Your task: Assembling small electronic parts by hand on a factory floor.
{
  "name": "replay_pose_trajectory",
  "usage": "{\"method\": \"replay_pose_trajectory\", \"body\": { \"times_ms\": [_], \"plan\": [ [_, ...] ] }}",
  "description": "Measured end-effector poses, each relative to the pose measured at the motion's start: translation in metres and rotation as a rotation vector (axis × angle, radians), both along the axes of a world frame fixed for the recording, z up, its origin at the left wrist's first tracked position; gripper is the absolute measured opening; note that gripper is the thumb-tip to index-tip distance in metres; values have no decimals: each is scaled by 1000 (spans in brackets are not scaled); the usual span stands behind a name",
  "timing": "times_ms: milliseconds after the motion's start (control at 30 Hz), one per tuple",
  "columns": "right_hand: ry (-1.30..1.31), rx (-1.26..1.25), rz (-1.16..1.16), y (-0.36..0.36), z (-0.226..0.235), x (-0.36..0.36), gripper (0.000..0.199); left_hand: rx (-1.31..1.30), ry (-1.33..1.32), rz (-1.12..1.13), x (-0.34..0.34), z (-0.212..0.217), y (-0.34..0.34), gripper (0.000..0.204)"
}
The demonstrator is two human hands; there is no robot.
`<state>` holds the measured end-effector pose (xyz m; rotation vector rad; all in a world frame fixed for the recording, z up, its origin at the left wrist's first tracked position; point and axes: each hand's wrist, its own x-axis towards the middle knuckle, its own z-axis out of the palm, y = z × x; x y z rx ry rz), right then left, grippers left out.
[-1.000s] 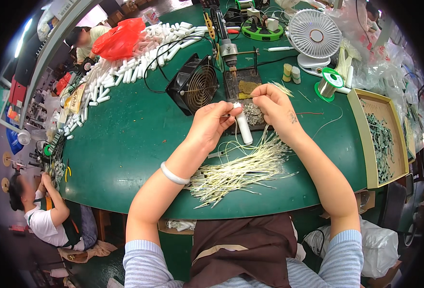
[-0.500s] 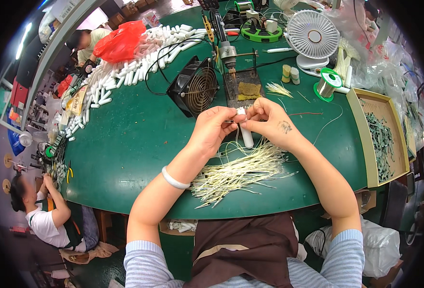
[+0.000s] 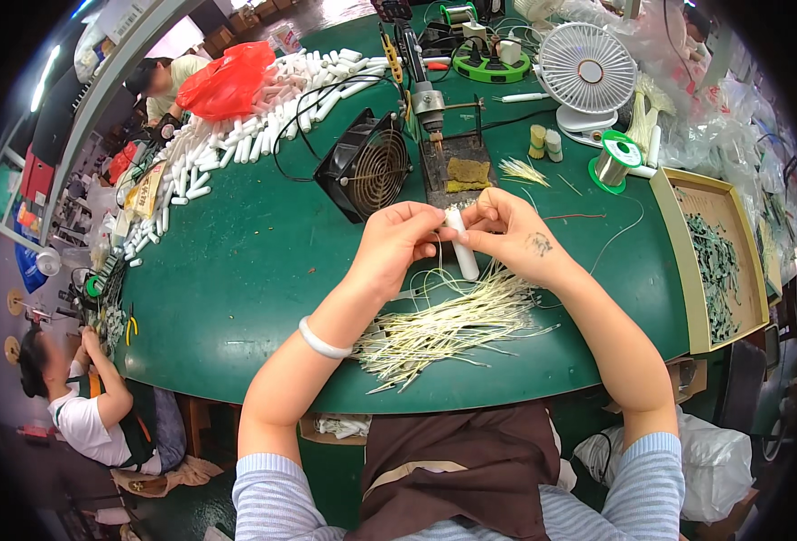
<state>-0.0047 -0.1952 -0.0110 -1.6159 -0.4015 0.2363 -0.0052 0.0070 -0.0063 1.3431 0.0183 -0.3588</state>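
Note:
A white cylindrical tube [image 3: 466, 260] stands slightly tilted between my hands, over the green table. My right hand [image 3: 514, 236] grips its upper part between thumb and fingers. On the other side, my left hand [image 3: 402, 242] is closed in a pinch beside the tube's top, and a thin pale wire [image 3: 441, 256] hangs from its fingertips. Exactly what lies between those fingertips is partly hidden. Below both hands, a loose heap of pale yellow wires [image 3: 448, 332] spreads across the table.
Beyond my hands stand a soldering iron on a holder [image 3: 430, 113], a yellow sponge [image 3: 468, 173] and a black fan [image 3: 365, 167]. White tubes [image 3: 254, 140] are piled far left. A white fan [image 3: 588, 77], solder spool [image 3: 617, 162] and cardboard tray [image 3: 682, 270] stand right.
My fingers have spread from the tube's top, so more of its upper end shows. The left fingertips sit slightly further from it. The tube leans a little more.

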Motion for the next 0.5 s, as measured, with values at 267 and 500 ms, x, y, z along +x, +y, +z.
{"method": "replay_pose_trajectory", "body": {
  "times_ms": [267, 500],
  "plan": [
    [17, 34, 24, -4, -1, -1, 28, -69, 41, 66, -11, 7, -8, 16],
    [85, 119, 85, -3, -4, 2, 30, -134, 34, -7, -5, -1, -3, 9]
  ]
}}
